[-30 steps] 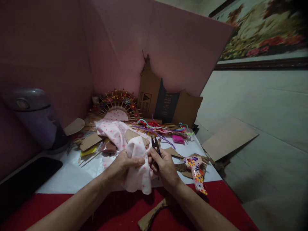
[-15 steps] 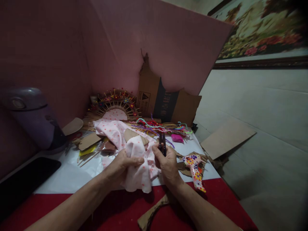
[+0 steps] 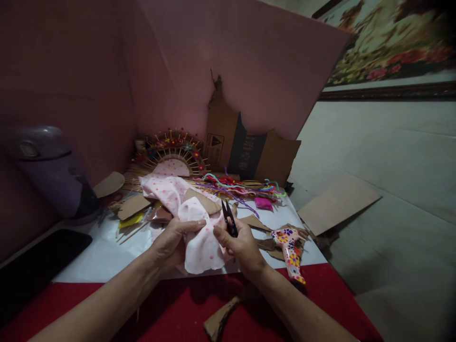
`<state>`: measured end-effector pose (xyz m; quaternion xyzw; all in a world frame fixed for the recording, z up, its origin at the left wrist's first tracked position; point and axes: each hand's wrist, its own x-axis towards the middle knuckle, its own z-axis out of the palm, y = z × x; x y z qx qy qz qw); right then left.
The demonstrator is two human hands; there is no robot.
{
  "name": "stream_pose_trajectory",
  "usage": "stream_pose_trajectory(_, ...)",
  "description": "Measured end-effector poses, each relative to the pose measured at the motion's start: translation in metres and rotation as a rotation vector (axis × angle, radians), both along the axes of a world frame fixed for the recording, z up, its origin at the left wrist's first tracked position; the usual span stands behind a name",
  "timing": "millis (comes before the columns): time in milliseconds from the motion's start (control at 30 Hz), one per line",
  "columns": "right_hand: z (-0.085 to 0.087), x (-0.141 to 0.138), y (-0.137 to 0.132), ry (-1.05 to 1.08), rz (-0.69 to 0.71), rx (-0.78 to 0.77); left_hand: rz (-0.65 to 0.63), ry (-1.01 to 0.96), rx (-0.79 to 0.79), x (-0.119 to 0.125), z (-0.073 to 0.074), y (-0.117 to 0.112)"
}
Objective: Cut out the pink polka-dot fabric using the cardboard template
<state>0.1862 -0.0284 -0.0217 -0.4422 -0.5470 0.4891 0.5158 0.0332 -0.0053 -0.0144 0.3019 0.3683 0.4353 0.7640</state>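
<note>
Cloth [image 3: 204, 249], white-pink with red dots, is the mover here! Half a second ago it hung in a narrow, bunched fold; now it spreads broader and flatter between the two hands, its lower edge lifted higher above the red tabletop [image 3: 160, 308]. Left hand [image 3: 171, 242] has it clamped, thumb on top, the other fingers mostly hidden beneath. And over on the right, the right hand [image 3: 245, 249] has swung back leftward, right up to the cloth, its fingers closed around the black snips [image 3: 231, 225]. Those snips stood upright and farther right a moment ago; now they lean left, tips pointing to the far side, blades visibly parted. Whether the right fingertips pinch the cloth too, I cannot tell.

Just beyond, the flat cardboard piece [image 3: 204, 201] shows more of itself now that the fold has dropped away from it. No change elsewhere: the flowered glue gun [image 3: 292, 256] lies to the right on torn cardboard [image 3: 276, 255], the pipe cleaners [image 3: 245, 190] sprawl at the far side, and the curved cardboard strip [image 3: 221, 319] sits on the near red surface.
</note>
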Motion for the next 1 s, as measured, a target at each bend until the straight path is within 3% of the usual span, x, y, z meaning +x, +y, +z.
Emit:
stream_pose_trajectory(267,-0.001,-0.001,-0.001,0.129,0.095,-0.100,0.114,0.009,0.102,-0.002,-0.001,0.005)
stream_pose_trajectory(600,-0.001,0.001,0.002,0.161,0.028,-0.157,0.294,0.040,0.084,-0.004,0.008,0.007)
stream_pose_trajectory(1000,0.005,0.004,0.000,0.463,0.084,-0.398,0.098,0.050,-0.160,-0.006,0.002,0.015)
